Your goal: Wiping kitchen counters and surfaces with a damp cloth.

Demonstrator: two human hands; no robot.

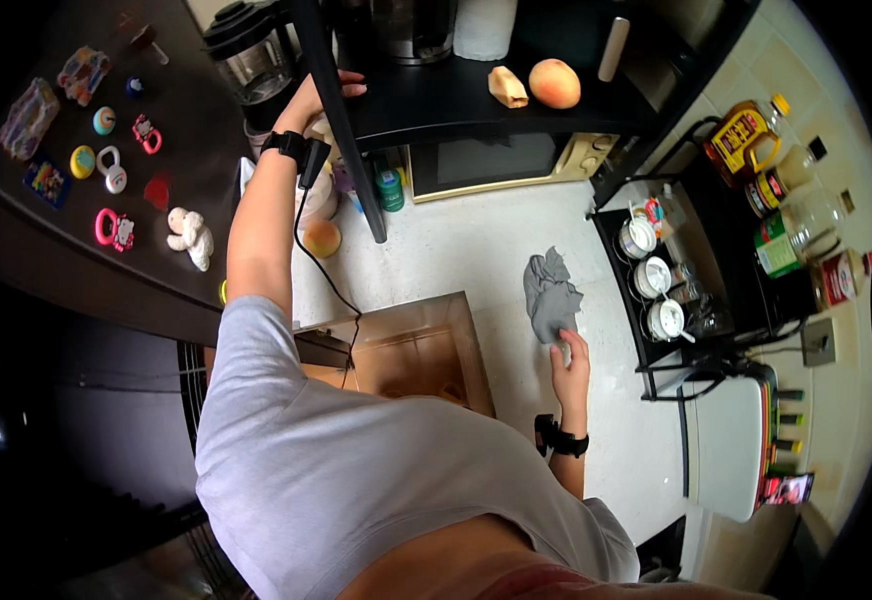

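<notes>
My left hand [323, 97] reaches to the left end of the black shelf [421, 105], partly hidden behind its upright post; its fingertips show over the shelf board, with no held thing visible. My right hand [572, 367] is low over the white countertop [436, 232], fingers apart, the fingertips at the lower edge of a crumpled grey cloth [552, 296]. On the shelf a peach [554, 84] sits beside a folded tan packet [508, 87]. A second peach [322, 238] lies on the counter below my left forearm. A black cable hangs from my left wrist strap.
Beneath the shelf stands a microwave [503, 161]. A blender [248, 60] is at its left. To the right are a black rack with seasoning jars [652, 276], an oil bottle [743, 139] and cutting boards [732, 442]. An open drawer or cabinet [413, 360] lies before my body.
</notes>
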